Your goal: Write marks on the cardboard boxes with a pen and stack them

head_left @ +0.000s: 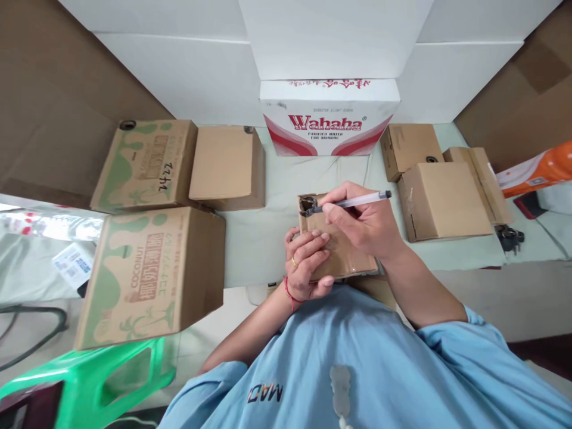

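Observation:
A small brown cardboard box [348,259] rests at the table's front edge against my body. One corner of it bears a dark, ragged patch [308,204], which may be a hole or scribbled ink. My left hand [307,259] is laid over the box's near left side, fingers wrapped on it and thumb below. In my right hand [357,217] a pen [364,199] with a clear barrel is pinched between thumb and fingers. Its dark tip end meets the box at the dark patch; the very point is hard to make out.
Coconut cartons [147,274] and a plain box [223,164] stand on the left. A white Wahaba-style water carton marked Wahaha [330,122] is at the back. Several brown boxes [451,199], keys [509,237] and an orange packet [540,167] lie right. A green stool [80,381] stands lower left.

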Available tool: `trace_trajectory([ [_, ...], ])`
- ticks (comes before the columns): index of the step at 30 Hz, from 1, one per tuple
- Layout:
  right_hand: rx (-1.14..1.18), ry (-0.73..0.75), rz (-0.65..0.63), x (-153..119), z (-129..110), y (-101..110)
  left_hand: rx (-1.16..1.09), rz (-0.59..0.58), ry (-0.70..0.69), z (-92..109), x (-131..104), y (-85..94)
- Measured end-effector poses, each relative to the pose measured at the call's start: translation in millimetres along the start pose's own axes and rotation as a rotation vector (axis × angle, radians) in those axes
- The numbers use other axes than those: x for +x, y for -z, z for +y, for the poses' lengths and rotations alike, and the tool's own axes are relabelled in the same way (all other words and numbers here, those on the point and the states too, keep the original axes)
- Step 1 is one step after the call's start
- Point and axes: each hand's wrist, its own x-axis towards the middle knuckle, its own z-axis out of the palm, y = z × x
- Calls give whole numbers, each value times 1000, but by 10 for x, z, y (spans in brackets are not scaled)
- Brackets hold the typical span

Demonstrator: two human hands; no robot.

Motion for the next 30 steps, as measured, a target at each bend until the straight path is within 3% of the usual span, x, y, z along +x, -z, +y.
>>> trace_trajectory([
  [8, -196, 84, -54, 48, -38, -28, 35, -30, 0, 4, 21, 27],
  [23, -308, 61, 166, 1, -92, -46, 16, 19, 22, 14, -7, -13],
  [30, -287, 134, 74, 30, -40, 0, 18, 36, 88, 85, 19, -24],
])
